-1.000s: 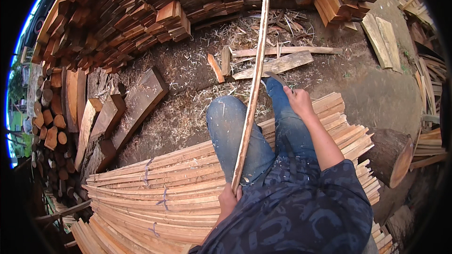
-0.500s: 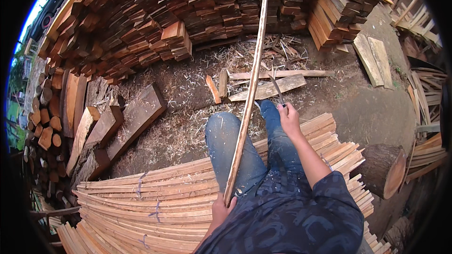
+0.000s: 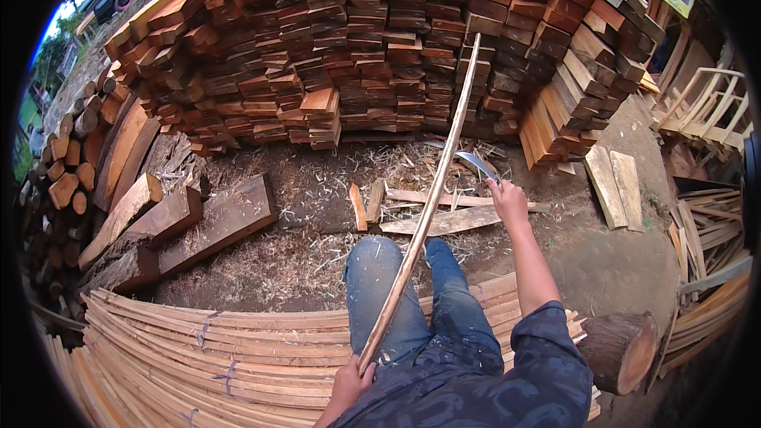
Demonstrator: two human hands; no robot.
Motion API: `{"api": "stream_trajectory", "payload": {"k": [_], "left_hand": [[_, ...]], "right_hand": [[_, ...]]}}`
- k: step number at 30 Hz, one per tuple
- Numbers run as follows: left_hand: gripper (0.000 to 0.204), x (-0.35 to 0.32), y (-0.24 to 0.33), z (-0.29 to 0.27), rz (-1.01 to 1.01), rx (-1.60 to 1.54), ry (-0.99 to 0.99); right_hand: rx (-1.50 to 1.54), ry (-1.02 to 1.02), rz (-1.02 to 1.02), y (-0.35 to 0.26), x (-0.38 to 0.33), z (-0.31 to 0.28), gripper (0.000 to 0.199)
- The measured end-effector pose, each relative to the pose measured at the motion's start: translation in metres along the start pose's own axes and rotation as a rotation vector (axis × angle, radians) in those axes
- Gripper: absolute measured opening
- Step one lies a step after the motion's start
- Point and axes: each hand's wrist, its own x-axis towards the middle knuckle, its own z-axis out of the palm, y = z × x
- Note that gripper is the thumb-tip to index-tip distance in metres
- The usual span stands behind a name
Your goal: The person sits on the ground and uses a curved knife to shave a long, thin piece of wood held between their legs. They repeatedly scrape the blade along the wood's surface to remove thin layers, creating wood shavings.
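Note:
A long, thin wooden strip slants up and away from my lap, its far end in front of the stacked boards. My left hand is closed round the strip's near end, beside my left thigh. Out ahead on the right, my right hand grips a knife. The knife's curved metal blade points up and left toward the strip, and a small gap seems to part them. Most of the handle is hidden in my fingers.
Bundled wooden slats lie under and beside my legs. Ahead rises a tall stack of boards. Heavy beams lie left, a log right. Loose boards and shavings cover the ground before my feet.
My right hand with the knife has moved right and forward along the strip, and the blade now angles more to the left. The strip's far end has come into view as the head view tilted up.

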Motion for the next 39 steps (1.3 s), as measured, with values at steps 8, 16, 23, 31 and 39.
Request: {"api": "stream_trajectory", "payload": {"k": [8,16,23,31,39], "left_hand": [[0.034,0.007,-0.005,-0.002,0.011,-0.007,-0.021],[0.029,0.008,-0.004,-0.004,0.01,0.004,-0.017],[0.031,0.007,0.001,0.0,-0.01,0.029,-0.021],[0.031,0.016,0.004,-0.002,0.022,0.012,-0.065],[0.033,0.005,0.002,-0.012,-0.021,0.006,-0.046]], "right_hand": [[-0.026,-0.266,-0.41,-0.029,-0.072,0.025,0.054],[-0.115,-0.167,-0.705,-0.017,-0.003,0.04,0.059],[0.027,-0.038,0.316,0.043,0.013,0.031,0.068],[0.324,-0.025,0.565,0.085,-0.266,0.123,0.056],[0.416,-0.206,-0.029,-0.027,-0.121,0.017,0.038]]}}
